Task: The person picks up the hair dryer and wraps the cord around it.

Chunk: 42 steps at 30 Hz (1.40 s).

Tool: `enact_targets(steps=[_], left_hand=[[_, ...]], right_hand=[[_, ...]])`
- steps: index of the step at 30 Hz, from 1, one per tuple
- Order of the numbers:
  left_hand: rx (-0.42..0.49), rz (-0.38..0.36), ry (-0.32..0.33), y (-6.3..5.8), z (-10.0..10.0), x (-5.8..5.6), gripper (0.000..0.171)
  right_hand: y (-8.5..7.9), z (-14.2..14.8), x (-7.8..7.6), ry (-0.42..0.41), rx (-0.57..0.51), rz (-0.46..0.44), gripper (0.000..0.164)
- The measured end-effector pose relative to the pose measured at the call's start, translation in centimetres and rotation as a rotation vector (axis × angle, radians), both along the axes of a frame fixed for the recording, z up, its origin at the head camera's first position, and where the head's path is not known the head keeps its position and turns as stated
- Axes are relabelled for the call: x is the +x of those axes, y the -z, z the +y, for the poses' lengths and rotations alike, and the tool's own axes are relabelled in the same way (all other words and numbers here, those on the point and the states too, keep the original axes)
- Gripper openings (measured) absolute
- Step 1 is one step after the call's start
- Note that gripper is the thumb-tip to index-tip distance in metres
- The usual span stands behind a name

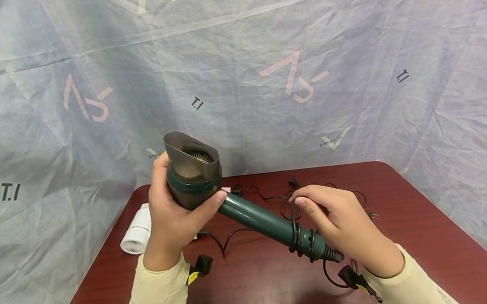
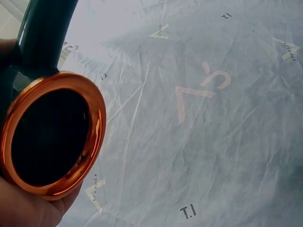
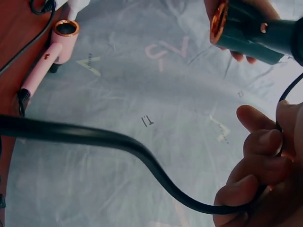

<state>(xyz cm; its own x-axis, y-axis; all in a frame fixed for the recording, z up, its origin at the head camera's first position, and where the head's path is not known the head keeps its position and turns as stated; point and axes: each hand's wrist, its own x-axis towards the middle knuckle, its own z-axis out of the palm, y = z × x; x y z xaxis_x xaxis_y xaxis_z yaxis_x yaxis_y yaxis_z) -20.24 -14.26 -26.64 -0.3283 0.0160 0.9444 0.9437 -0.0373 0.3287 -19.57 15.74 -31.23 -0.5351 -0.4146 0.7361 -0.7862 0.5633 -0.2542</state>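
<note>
A dark green hair dryer (image 1: 258, 218) is held up over the table, tilted, its handle slanting down to the right. My left hand (image 1: 171, 221) grips it round the head, just below the smoky see-through nozzle (image 1: 179, 165). The copper-coloured rim (image 2: 97, 127) at the rear of the head shows in the left wrist view. Several turns of black power cord (image 1: 295, 229) wrap the handle's lower end. Beside that end, my right hand (image 1: 345, 220) holds a length of the cord between thumb and curled fingers; in the right wrist view the cord (image 3: 118, 139) runs through those fingers.
A white hair dryer (image 1: 139, 231) lies on the left of the red-brown table (image 1: 246, 287). A pink hair dryer (image 3: 40, 71) appears in the right wrist view. Loose black cords (image 1: 269, 198) and a plug (image 1: 374, 216) lie toward the back right. Printed grey fabric (image 1: 237, 75) surrounds the table's far sides.
</note>
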Motion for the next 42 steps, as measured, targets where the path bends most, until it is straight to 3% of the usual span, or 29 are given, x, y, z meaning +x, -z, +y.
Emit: enact_targets(steps=[5, 10, 13, 21, 24, 27, 29, 31, 36, 42], left_hand=[[0.013, -0.011, 0.005, 0.5, -0.3, -0.7, 0.078], [0.033, -0.013, -0.027, 1.1, -0.5, -1.4, 0.082], [0.053, -0.026, -0.038, 1.2, -0.5, -1.6, 0.082], [0.117, -0.069, -0.030, 1.5, -0.4, -1.7, 0.078], [0.142, -0.097, -0.039, 1.2, -0.2, -1.2, 0.076], [0.160, -0.120, -0.056, 0.6, 0.3, -0.4, 0.073], [0.172, -0.132, -0.066, 0.3, 0.6, 0.0, 0.071], [0.186, -0.139, -0.067, 0.2, 0.7, 0.2, 0.071], [0.220, -0.135, -0.091, 0.1, 0.8, 0.1, 0.072], [0.254, -0.117, -0.140, 0.1, 0.6, 0.0, 0.074]], right_hand=[[0.3, -0.4, 0.0, -0.045, 0.022, -0.113, 0.022], [0.6, -0.9, 0.2, -0.172, -0.035, -0.223, 0.027], [0.8, -1.1, 0.3, -0.213, -0.057, -0.232, 0.030], [1.4, -1.4, 0.2, -0.192, -0.005, -0.130, 0.030], [1.5, -1.3, 0.5, -0.174, -0.031, -0.243, 0.029], [1.5, -1.3, 1.1, -0.149, -0.089, -0.437, 0.026], [1.5, -1.4, 1.3, -0.125, -0.086, -0.475, 0.024], [1.5, -1.6, 1.5, -0.117, -0.070, -0.456, 0.024], [1.7, -2.2, 1.6, -0.043, 0.035, -0.263, 0.019], [1.6, -2.7, 1.9, -0.040, 0.072, -0.241, 0.019]])
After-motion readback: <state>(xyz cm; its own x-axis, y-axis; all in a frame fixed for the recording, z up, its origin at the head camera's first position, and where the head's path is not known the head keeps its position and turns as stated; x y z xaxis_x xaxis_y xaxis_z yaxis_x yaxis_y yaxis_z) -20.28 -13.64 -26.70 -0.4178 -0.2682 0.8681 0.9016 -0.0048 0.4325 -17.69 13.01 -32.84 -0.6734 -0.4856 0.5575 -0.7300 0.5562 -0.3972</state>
